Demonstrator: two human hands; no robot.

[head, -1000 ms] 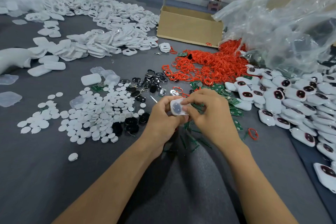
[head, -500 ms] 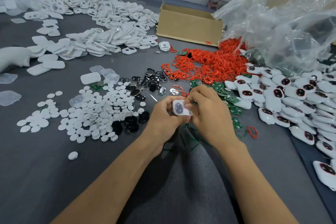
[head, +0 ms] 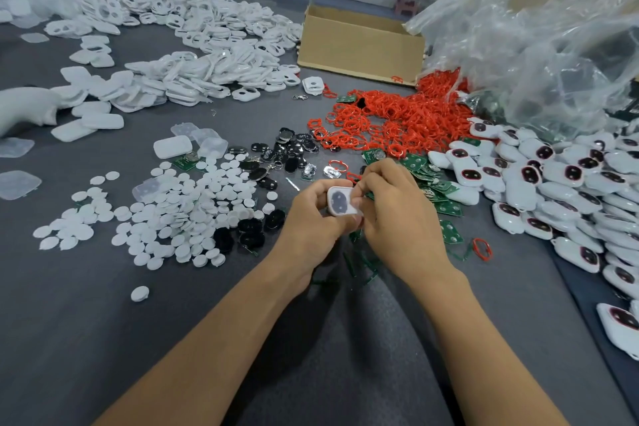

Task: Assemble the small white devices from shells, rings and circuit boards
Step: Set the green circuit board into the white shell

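gripping 1 white shell (head: 340, 201) w/ left hand (head: 313, 214) & right hand (head: 397, 214).

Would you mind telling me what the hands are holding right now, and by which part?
The left hand grips a small white shell by its left edge; the right hand pinches its right edge.

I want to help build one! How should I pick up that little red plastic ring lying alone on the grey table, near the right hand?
Probably best: come straight down from above and pinch the red plastic ring by its right-hand rim. It lies flat on the grey table, so there is no tall side to grab, and green circuit boards lie close on its left.
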